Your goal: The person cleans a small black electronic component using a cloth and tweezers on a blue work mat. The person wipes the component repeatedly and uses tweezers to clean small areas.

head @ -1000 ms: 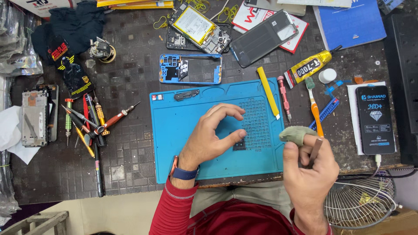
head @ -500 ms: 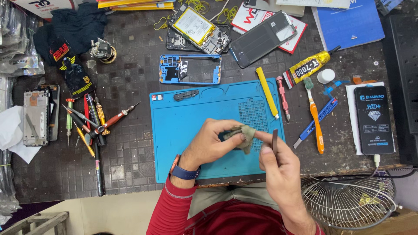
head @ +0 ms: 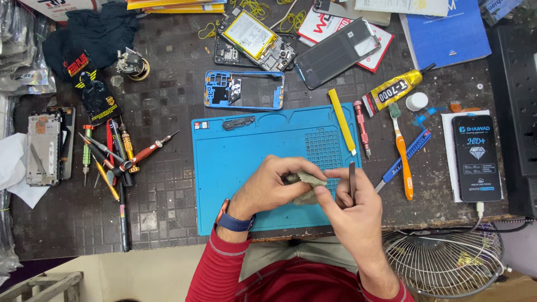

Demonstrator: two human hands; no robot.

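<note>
Over the blue silicone work mat [head: 246, 168] both hands meet. My left hand [head: 274, 184] pinches a small part wrapped in a grey-green cloth [head: 307, 182]. My right hand [head: 347, 204] presses the same cloth with its fingertips and also holds a thin dark tool [head: 352, 180] upright between its fingers. The part inside the cloth is hidden.
A blue phone frame [head: 243, 89], an opened phone with its battery [head: 251, 36] and a dark back cover [head: 335, 53] lie behind the mat. Screwdrivers [head: 112, 159] lie left; a yellow pry stick [head: 341, 120], glue tube [head: 394, 89], toothbrush [head: 401, 151] and boxed phone [head: 476, 156] right. A wire fan guard [head: 444, 263] sits below the table edge.
My right hand came in from the right edge of the mat with the cloth and tool and joined my left hand at the mat's middle; both now hold the cloth.
</note>
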